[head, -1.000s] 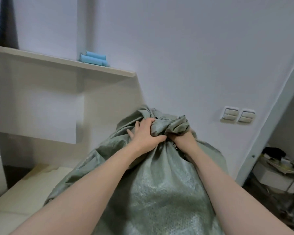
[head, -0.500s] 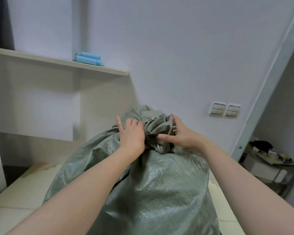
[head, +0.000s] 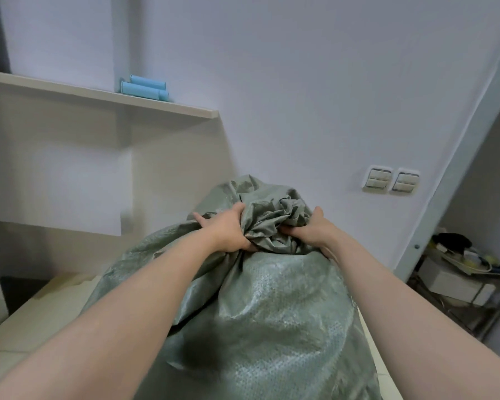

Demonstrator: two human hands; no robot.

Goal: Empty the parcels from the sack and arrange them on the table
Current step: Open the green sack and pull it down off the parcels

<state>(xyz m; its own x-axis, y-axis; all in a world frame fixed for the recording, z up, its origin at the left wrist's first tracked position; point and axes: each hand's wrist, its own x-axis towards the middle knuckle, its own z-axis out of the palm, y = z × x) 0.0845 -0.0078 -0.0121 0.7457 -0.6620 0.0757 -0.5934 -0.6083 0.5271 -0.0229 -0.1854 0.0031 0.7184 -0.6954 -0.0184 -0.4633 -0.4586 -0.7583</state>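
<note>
Because only the head view is supplied, all notes refer to it.

**Location.** The sack (head: 272, 313) stands on the pale surface (head: 26, 327) and fills the frame from centre down to 6 o'clock. Its bunched neck (head: 274, 220) sits at centre. No parcels are visible; the fabric hides them.

**Hands.** The left hand (head: 228, 232) grips the neck from its 9 o'clock side, with the fingers curled into the folds. The right hand (head: 315, 232) grips from the 3 o'clock side, thumb raised and fingers buried in the cloth. Both are closed on the fabric.

**Handling, as judged.**
- The material is a grey-green woven sheet with a slight sheen. It is likely soft, creasing freely and somewhat slippery.
- The body bulges full and rounded, so expect considerable weight and a shifting load.
- The cloth gives no rigid edge. Hold a gathered handful rather than a flat pinch.
- To empty the sack, open the neck first, then take hold low on the body.

**Surroundings.** A shelf (head: 98, 95) carrying blue rolls (head: 145, 88) lies at 10 o'clock.
</note>
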